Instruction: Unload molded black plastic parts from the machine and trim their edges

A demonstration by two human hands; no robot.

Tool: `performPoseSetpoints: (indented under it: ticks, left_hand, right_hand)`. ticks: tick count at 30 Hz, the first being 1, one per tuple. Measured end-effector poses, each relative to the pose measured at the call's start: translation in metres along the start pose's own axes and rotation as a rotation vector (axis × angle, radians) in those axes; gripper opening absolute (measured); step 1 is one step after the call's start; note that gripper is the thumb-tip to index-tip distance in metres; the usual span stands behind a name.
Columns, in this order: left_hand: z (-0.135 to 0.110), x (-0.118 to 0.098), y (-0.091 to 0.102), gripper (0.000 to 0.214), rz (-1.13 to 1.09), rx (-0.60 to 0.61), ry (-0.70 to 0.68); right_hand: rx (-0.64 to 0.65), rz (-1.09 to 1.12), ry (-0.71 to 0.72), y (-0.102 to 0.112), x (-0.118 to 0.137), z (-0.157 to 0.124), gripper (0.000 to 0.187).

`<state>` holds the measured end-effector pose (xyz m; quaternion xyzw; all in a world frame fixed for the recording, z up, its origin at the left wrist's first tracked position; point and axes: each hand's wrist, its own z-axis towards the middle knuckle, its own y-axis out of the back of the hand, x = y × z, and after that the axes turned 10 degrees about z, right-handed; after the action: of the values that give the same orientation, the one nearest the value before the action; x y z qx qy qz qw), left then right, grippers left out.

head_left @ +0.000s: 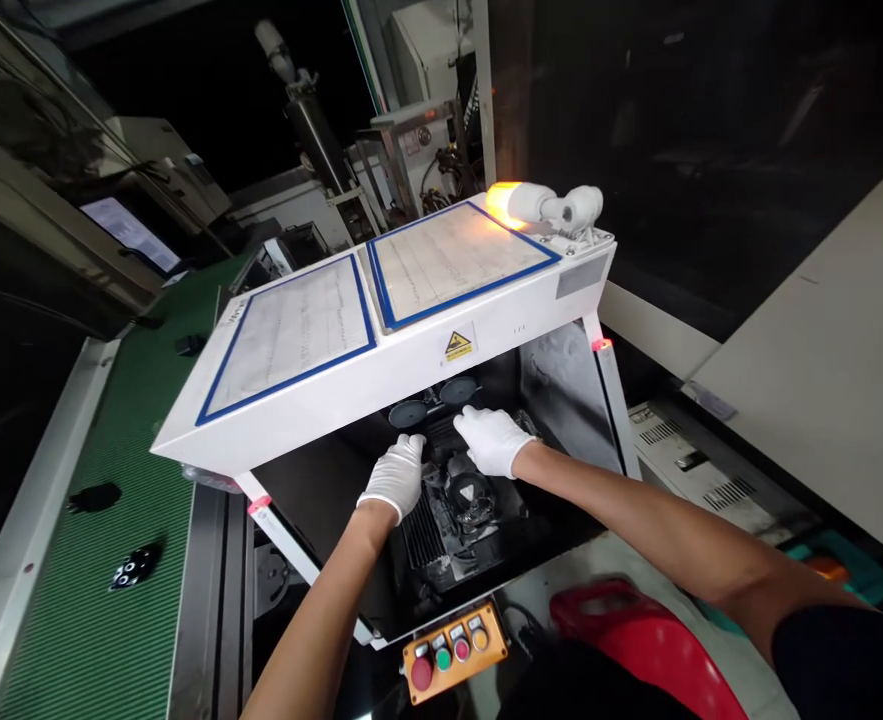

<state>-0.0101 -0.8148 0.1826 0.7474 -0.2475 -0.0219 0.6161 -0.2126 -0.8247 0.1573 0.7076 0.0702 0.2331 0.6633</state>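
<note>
While reaching into the dark opening beneath a raised white sheet-metal machine cover (336, 395), both arms angled inward from the near side. Left hand in a white fabric glove (396, 478) just below a round black disc (408, 413), fingertips close to its lower edge; right hand in a matching white fabric glove (492, 441) just below and beside a second round black disc (459, 390), fingertips pointing toward the first. Between and under the two gloves, a dark ribbed block (441, 435), seemingly touched by both hands, with neither grip clearly closed on it: fingers fairly flat, open or shut impossible to tell. Below the left glove, a black finned metal block (422, 532); beside that, a round dark part with a white triangle mark (469, 497). Farther out, an orange control box with round push buttons (454, 652) at the opening's near edge, a green ribbed conveyor belt (88, 560) on the left of the view carrying small black pieces (137, 565), a lit amber lamp (505, 203) atop the cover, and a red plastic piece (636, 640) at lower right.
</note>
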Motion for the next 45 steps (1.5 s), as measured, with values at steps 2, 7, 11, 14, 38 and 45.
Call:
performPoseSetpoints:
  ticks: [2,7,11,14,38,45]
  left_hand:
    - [0.003,-0.003,-0.002,0.037,0.016,0.01,0.005]
    - [0.003,-0.019,-0.01,0.038,0.038,-0.005,0.099]
    - [0.0,-0.026,-0.006,0.037,0.032,-0.031,0.157]
    - [0.003,-0.025,0.004,0.045,0.01,-0.05,0.141]
    - [-0.052,-0.038,-0.034,0.053,-0.438,-0.42,0.205]
    - [-0.297,-0.098,-0.193,0.038,-0.872,-0.182,0.774]
  right_hand:
    - [-0.001,0.002,0.0,-0.002,-0.001,0.001,0.033]
    - [-0.037,0.006,-0.057,-0.009,0.003,0.0,0.03]
    - [-0.057,0.024,-0.083,-0.008,0.008,-0.002,0.034]
    - [-0.064,0.036,-0.078,-0.004,0.01,-0.001,0.035]
    - [-0.131,0.146,0.038,-0.052,0.074,-0.087,0.047]
    - [0.596,0.195,0.18,-0.2,0.172,-0.187,0.06]
